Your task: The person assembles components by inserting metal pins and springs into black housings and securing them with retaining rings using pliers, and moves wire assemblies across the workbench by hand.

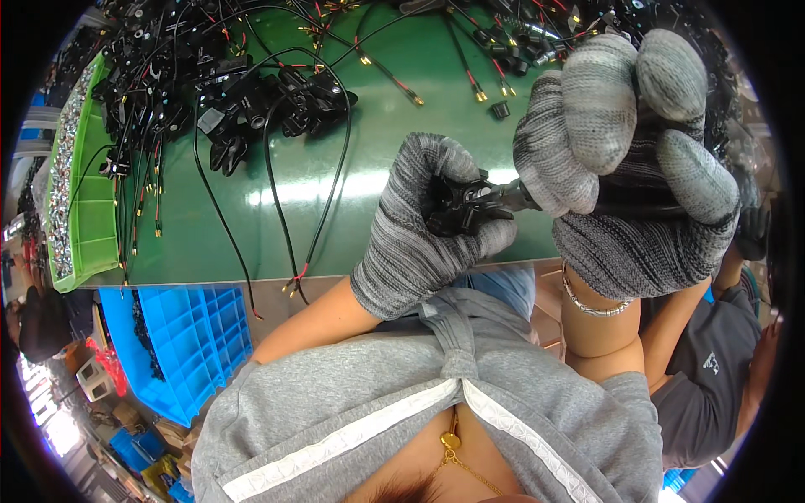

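Note:
My left hand (pixel 394 230), in a grey striped knit glove, is closed around a small black lever-like assembly (pixel 470 205) above the near edge of the table. My gloved right hand (pixel 608 126) wraps round a dark, smooth-bodied tool (pixel 633 197). A narrowing black end (pixel 517 197) extends from under the right fingers and meets the assembly at its right side. The exact kind of tool is hidden by the glove.
Black lever assemblies (pixel 298 101) with cables lie on the green table (pixel 377 251) at the left. Gold-tipped wire ends (pixel 478 90) spread along the back. A green bin (pixel 92 226) of small metal parts stands far left, a blue crate (pixel 189 344) below. A person (pixel 708 377) sits at the right.

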A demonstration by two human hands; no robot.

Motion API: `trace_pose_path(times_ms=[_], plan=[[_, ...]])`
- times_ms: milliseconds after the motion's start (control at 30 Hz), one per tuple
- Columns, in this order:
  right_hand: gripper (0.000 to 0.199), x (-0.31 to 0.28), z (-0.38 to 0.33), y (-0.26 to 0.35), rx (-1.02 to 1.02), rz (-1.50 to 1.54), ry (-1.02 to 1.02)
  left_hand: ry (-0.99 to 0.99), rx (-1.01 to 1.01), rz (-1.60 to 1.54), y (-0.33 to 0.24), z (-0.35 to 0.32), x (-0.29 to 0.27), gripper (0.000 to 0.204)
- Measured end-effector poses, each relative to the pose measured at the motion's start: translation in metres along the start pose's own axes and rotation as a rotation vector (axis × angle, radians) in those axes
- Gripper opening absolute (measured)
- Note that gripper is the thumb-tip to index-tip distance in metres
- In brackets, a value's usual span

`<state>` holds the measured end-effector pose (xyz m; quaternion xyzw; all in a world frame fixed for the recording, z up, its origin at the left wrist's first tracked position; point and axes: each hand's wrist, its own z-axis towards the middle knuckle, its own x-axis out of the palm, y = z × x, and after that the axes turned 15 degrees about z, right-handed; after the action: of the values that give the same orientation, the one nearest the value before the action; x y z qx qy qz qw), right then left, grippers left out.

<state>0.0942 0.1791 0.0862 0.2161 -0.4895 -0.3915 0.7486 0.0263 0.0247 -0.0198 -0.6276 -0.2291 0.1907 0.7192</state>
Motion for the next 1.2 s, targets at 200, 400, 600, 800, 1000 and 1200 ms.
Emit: trace_pose_path(times_ms=[200, 400, 600, 800, 1000, 1200], plan=[[0.022, -0.004, -0.002, 0.003, -0.041, 0.000, -0.037, 0.015, 0.032, 0.080, -0.005, 0.003, 0.003, 0.055], [0.021, -0.012, 0.001, 0.000, -0.041, -0.019, -0.022, -0.029, -0.059, -0.082, -0.002, 0.002, 0.004, 0.056], [0.026, -0.008, -0.007, 0.006, 0.000, -0.083, 0.017, -0.017, 0.173, 0.125, 0.007, 0.002, 0.001, 0.062], [0.022, -0.013, -0.013, 0.002, -0.067, -0.048, 0.065, -0.006, 0.010, 0.101, -0.001, -0.001, 0.002, 0.060], [0.018, -0.007, -0.024, 0.004, -0.084, -0.048, 0.053, 0.002, 0.145, 0.055, 0.005, 0.001, 0.004, 0.057], [0.016, -0.024, -0.031, 0.007, -0.086, 0.010, 0.131, 0.029, 0.188, -0.035, 0.012, 0.003, 0.002, 0.056]])
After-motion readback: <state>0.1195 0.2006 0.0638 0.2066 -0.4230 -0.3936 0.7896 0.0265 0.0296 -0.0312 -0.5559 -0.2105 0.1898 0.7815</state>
